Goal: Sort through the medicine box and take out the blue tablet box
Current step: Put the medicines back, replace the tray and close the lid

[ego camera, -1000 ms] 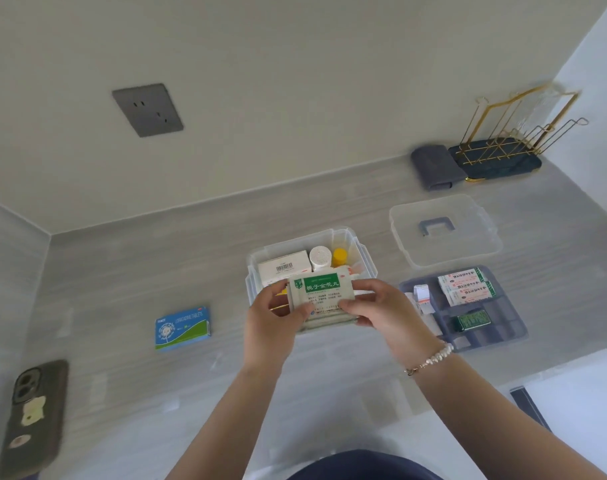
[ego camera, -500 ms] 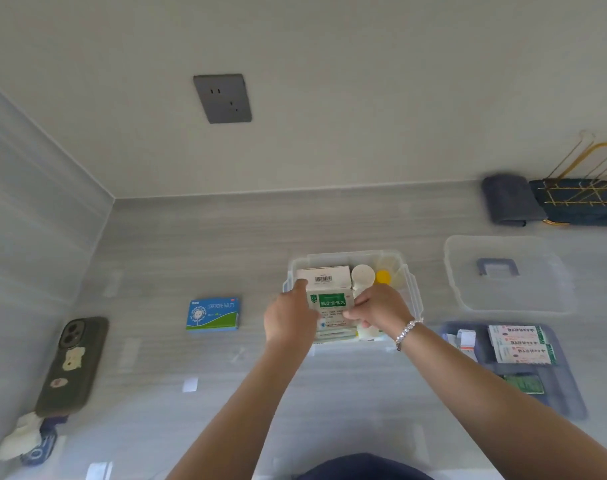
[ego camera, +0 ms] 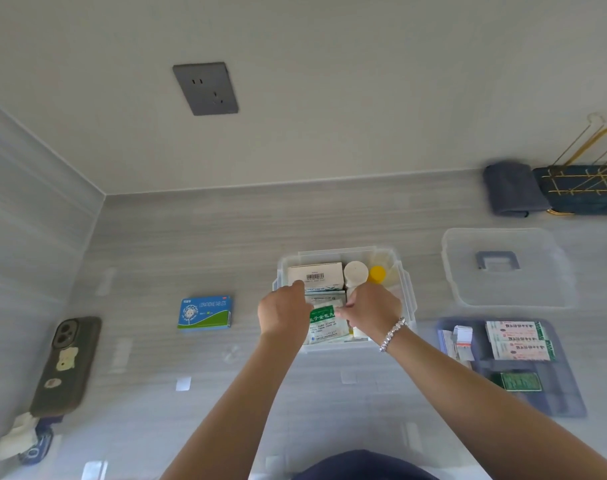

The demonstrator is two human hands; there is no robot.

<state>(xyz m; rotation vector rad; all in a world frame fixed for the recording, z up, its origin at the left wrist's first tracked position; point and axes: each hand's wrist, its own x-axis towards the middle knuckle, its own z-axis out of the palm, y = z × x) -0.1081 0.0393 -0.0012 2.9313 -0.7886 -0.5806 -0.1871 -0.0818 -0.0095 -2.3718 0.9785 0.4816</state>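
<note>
Blue box (ego camera: 205, 312), one, lies left of the bin (ego camera: 407, 292). Two hands inside: left (ego camera: 284, 313) curled over packets, grip unclear; right (ego camera: 373, 311) pinches one green packet (ego camera: 324, 322).

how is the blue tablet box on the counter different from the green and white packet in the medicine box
The blue tablet box lies alone on the counter, untouched; the green and white packet sits inside the medicine box, with both hands at it. The box is mostly blue; the packet mostly white. Both show green and printed labels.
</note>
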